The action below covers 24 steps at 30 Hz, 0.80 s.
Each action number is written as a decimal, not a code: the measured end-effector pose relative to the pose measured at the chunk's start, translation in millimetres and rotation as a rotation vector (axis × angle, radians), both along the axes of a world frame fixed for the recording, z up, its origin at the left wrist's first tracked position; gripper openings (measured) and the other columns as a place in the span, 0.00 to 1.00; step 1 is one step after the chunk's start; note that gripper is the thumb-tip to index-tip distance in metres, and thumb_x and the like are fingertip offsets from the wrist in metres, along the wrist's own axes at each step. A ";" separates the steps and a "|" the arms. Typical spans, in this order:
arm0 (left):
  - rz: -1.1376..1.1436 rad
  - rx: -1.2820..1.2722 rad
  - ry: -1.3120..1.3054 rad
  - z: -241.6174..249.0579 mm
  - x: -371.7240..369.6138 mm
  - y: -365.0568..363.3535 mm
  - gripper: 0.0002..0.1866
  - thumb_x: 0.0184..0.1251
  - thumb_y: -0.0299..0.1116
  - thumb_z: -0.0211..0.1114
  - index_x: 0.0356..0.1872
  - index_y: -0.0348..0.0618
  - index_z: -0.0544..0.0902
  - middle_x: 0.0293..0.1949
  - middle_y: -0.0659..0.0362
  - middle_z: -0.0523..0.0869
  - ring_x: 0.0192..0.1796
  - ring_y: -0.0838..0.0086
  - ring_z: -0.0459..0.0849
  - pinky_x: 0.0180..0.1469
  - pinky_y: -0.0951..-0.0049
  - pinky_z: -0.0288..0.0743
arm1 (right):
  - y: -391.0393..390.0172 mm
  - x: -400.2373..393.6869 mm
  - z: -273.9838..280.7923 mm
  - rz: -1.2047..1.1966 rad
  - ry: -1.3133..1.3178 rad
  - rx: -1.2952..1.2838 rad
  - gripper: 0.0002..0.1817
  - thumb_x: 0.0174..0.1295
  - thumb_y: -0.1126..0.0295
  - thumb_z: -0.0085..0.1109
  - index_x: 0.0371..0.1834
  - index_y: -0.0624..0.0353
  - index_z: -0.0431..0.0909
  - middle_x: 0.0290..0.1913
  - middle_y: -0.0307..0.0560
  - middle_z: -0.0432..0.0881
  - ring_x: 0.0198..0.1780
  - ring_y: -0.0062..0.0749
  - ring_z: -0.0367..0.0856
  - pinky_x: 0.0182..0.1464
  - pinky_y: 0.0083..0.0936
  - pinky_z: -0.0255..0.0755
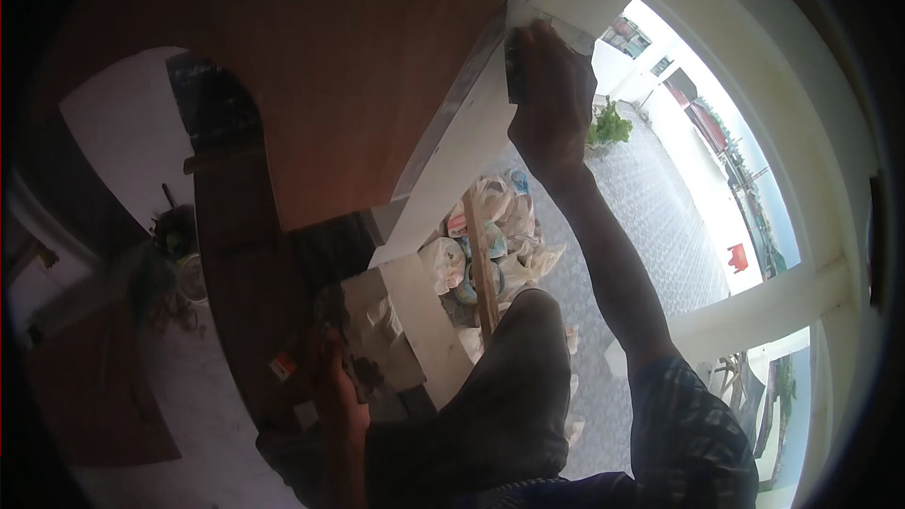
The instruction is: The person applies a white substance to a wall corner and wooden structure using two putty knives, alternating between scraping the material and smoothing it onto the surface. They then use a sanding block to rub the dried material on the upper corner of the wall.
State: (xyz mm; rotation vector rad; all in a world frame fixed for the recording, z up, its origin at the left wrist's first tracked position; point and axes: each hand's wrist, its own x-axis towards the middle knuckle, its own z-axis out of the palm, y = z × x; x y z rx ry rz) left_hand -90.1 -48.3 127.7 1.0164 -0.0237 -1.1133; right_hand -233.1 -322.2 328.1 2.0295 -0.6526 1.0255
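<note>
Brown panel [358, 66] at 11 o'clock, largest thing we see. Paved yard [650, 236] at 3 o'clock. Near centre, we note plastic bags [518, 217], wooden strip [484, 273] crossing over them. Right hand [554, 90] at 1 o'clock, fingers closed on flat piece [574, 35], beside upper end of pale beam [462, 153]. Left hand [335, 386] at 7 o'clock, next to dark object [363, 377]; in shadow, we cannot tell whether it grips.
</note>
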 end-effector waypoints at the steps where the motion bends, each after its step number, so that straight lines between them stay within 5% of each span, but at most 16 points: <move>1: -0.010 0.003 -0.011 -1.0 1.5 0.9 0.21 0.73 0.38 0.60 0.61 0.37 0.75 0.54 0.56 0.82 0.55 0.69 0.82 0.57 0.66 0.76 | 0.2 -0.4 -6.3 0.016 -0.001 -0.002 0.25 0.54 0.82 0.67 0.58 0.61 0.80 0.61 0.52 0.79 0.58 0.44 0.79 0.62 0.37 0.70; 14: -0.038 0.053 0.037 -21.1 10.3 8.9 0.28 0.74 0.42 0.61 0.68 0.39 0.70 0.62 0.53 0.77 0.61 0.66 0.78 0.61 0.66 0.74 | -4.4 -1.2 -95.9 0.183 -0.062 0.041 0.29 0.50 0.87 0.62 0.60 0.67 0.77 0.64 0.52 0.75 0.64 0.46 0.74 0.67 0.43 0.67; 17: -0.053 0.051 0.027 -22.6 12.4 11.0 0.28 0.74 0.43 0.61 0.68 0.39 0.70 0.62 0.53 0.77 0.61 0.66 0.78 0.61 0.66 0.74 | -3.4 -0.3 -113.4 0.166 -0.073 0.042 0.26 0.53 0.84 0.60 0.60 0.66 0.77 0.64 0.53 0.75 0.61 0.48 0.76 0.62 0.46 0.70; 24: -0.044 0.076 0.021 -18.7 14.0 13.8 0.27 0.73 0.43 0.61 0.67 0.38 0.71 0.59 0.54 0.78 0.59 0.67 0.79 0.60 0.66 0.74 | 3.4 -3.9 -154.8 0.106 -0.043 0.156 0.24 0.58 0.83 0.54 0.61 0.67 0.75 0.66 0.57 0.72 0.63 0.48 0.75 0.67 0.50 0.64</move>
